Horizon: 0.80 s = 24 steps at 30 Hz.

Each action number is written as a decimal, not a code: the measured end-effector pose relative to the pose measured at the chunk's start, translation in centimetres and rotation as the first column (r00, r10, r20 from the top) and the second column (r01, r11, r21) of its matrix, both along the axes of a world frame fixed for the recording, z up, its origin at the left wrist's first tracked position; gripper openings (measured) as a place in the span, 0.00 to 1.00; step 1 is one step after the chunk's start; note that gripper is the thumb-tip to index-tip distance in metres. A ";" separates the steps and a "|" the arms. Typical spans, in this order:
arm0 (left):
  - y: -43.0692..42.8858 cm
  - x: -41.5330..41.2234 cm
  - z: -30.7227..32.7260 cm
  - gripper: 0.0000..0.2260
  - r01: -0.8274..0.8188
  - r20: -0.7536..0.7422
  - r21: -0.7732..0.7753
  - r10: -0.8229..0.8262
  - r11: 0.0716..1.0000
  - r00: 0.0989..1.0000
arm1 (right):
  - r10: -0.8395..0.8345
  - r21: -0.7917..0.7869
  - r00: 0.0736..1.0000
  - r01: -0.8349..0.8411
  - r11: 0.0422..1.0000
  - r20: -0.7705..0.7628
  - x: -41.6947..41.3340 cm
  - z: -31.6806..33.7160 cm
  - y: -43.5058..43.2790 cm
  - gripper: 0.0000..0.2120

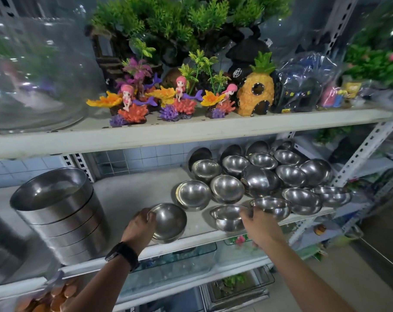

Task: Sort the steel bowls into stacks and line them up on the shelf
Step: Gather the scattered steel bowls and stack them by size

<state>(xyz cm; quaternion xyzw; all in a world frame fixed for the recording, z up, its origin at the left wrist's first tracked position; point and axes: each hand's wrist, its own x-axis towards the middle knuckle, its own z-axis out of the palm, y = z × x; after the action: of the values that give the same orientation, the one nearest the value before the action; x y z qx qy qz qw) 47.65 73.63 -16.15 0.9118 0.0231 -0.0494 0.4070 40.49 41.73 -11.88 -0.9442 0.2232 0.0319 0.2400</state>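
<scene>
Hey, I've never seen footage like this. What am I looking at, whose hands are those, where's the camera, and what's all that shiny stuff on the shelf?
There is no machine here. This is one picture from a wide-angle camera worn on a person's head, looking forward and down, so the two arms reaching in are the wearer's own.

The left hand grips a steel bowl, tilted, at the front of the middle shelf. The right hand seems to pinch the rim of a second bowl, beside a small stack of two.

Behind them lie many loose bowls, some nested and some overturned. On the left stands a stack of straight-sided steel tins. The shelf above holds aquarium ornaments, such as a pineapple house.
</scene>
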 end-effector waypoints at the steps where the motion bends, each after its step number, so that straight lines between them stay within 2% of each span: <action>1: 0.1 -0.1 -0.1 0.24 -0.002 -0.003 -0.015 0.002 1.000 1.000 | -0.028 0.086 1.000 0.029 0.996 -0.012 0.0 -0.1 0.3 0.20; 3: 0.2 -0.1 -0.2 0.23 -0.014 -0.004 -0.050 0.014 0.999 1.000 | -0.066 0.219 0.998 0.069 0.973 -0.021 0.1 -0.2 0.9 0.16; 7: 0.3 -0.5 -0.3 0.14 -0.025 -0.005 -0.093 0.024 0.995 1.000 | -0.152 0.453 0.987 0.160 0.877 -0.055 0.4 -0.7 1.5 0.12; 13: 0.4 -0.3 -0.8 0.11 -0.081 -0.027 -0.157 0.077 0.984 0.997 | -0.260 0.669 0.959 0.265 0.695 -0.109 1.1 -1.9 2.2 0.14; 15: 0.1 -0.5 -0.8 0.12 -0.101 -0.046 -0.211 0.093 0.972 0.995 | -0.265 0.707 0.954 0.282 0.648 -0.138 1.2 -2.3 2.3 0.19; 18: -0.3 -0.7 -1.0 0.11 -0.136 -0.066 -0.288 0.122 0.948 0.990 | -0.267 0.757 0.954 0.272 0.595 -0.133 1.1 -2.4 2.3 0.24; 22: -0.3 -0.9 -1.4 0.12 -0.193 -0.082 -0.354 0.176 0.915 0.981 | -0.275 0.831 0.961 0.165 0.531 -0.015 0.6 -0.9 2.2 0.17; 24: -0.1 -1.2 -1.6 0.14 -0.215 -0.076 -0.370 0.201 0.904 0.977 | -0.227 0.831 0.973 0.092 0.549 0.042 0.6 -0.1 2.5 0.18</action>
<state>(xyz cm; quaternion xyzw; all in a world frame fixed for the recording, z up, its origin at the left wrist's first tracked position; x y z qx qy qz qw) 46.44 73.53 -17.72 0.8080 0.1176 -0.0256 0.5768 41.09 44.25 -11.93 -0.6982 0.2494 0.0419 0.6697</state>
